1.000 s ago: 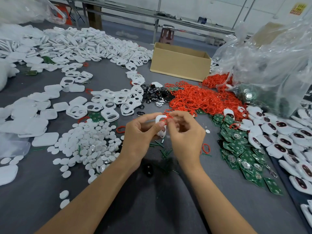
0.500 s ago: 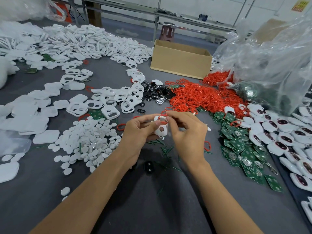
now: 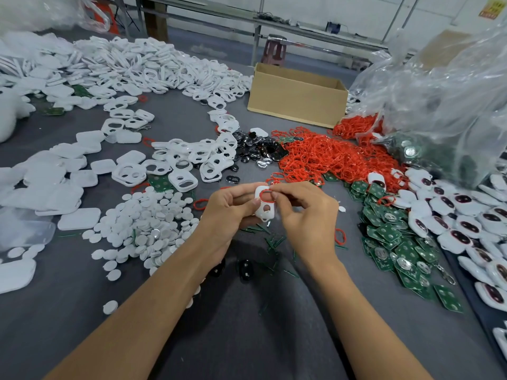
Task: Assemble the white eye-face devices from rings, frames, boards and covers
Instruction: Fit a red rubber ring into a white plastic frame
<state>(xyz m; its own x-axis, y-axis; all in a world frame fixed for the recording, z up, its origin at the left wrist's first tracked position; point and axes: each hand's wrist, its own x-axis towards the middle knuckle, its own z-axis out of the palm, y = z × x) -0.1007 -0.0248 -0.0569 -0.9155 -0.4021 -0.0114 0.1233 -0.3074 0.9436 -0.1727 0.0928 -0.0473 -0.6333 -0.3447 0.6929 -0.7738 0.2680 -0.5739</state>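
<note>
L hand (image 3: 233,208) is gripping the white two-hole plastic frame (image 3: 263,216) just above the grey table (image 3: 178,116); R hand (image 3: 304,215) is pinching a thin red rubber ring (image 3: 265,191) into its upper opening. Risk: uneven pressing is likely twisting the ring or popping it out.

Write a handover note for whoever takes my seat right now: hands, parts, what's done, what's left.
Left hand grips a white frame. Right hand pinches a red ring at the frame's upper opening; seating unclear.
Ring pile behind the hands, green boards to the right, finished devices far right, covers far left.
Left to do: seat ring, add board and cover.
</note>
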